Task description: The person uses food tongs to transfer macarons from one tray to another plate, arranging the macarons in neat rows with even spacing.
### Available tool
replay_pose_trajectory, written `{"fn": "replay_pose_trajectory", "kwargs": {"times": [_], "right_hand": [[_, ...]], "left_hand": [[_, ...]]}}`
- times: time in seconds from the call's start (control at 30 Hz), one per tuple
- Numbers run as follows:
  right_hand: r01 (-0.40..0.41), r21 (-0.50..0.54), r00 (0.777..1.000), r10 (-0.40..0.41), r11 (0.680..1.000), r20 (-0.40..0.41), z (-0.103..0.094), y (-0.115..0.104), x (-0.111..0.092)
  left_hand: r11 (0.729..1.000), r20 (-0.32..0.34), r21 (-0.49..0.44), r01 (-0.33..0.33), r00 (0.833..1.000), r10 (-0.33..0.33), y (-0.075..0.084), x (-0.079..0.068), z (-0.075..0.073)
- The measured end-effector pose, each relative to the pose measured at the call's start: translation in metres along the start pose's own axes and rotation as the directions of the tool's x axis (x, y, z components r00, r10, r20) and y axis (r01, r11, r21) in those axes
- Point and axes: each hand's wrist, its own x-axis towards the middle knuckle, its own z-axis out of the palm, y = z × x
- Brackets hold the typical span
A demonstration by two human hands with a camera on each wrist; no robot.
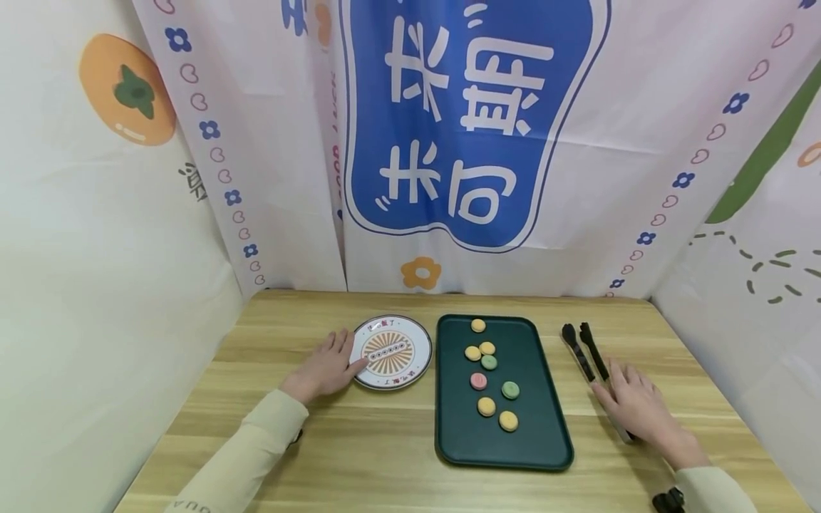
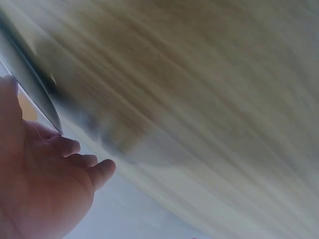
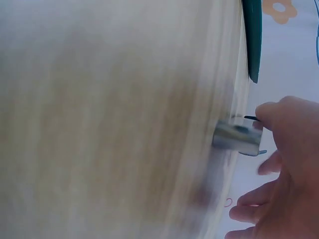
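My left hand (image 1: pixel 326 365) lies at the left edge of a round white plate (image 1: pixel 417 348) with an orange sunburst pattern. Its thumb reaches over the rim and the fingers extend along the edge; the left wrist view shows the plate's side (image 2: pixel 30 74) by the hand (image 2: pixel 45 174). On the right, my right hand (image 1: pixel 635 402) is over the handle of black-tipped metal tongs (image 1: pixel 586 358), which lie with arms spread. In the right wrist view, the tongs' metal end (image 3: pixel 238 138) is beside the thumb, and the hand's (image 3: pixel 289 174) other fingers are loosely bent and apart.
Between the hands lies a dark green tray (image 1: pixel 465 442) bearing several macarons: yellow ones (image 1: pixel 486 406), green ones (image 1: pixel 510 390) and a pink one (image 1: pixel 478 381). The wooden table (image 1: pixel 359 456) meets a printed cloth backdrop (image 1: pixel 295 214) at its far edge.
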Motion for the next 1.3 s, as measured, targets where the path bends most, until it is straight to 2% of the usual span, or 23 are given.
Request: {"fn": "replay_pose_trajectory", "kwargs": {"times": [0.13,0.4,0.6,0.77,1.07,1.3], "right_hand": [[-0.037,-0.009,0.999,0.038,0.999,0.028,-0.002,0.000,-0.002],[-0.049,-0.079,0.998,0.046,0.996,-0.038,-0.001,0.002,-0.004],[-0.053,-0.076,0.998,0.050,0.996,-0.034,-0.001,0.003,-0.003],[-0.070,-0.032,0.997,0.069,0.997,-0.041,-0.002,0.005,-0.001],[-0.105,0.135,0.994,0.105,0.985,0.007,-0.006,0.011,0.000],[-0.171,0.190,0.984,0.159,0.967,0.074,-0.014,0.013,-0.003]], "left_hand": [[1.000,-0.014,-0.016,-0.008,1.000,0.007,0.001,0.000,0.001],[0.999,-0.005,-0.038,-0.007,1.000,0.006,0.002,-0.001,-0.002],[0.998,0.027,-0.056,0.024,0.999,-0.022,0.005,0.000,-0.001],[0.998,0.020,-0.055,0.020,1.000,-0.019,0.005,0.002,0.003],[0.999,0.005,-0.038,-0.002,1.000,0.002,0.003,0.002,0.001],[0.999,-0.037,-0.007,-0.037,0.999,0.037,0.001,0.003,0.001]]}}
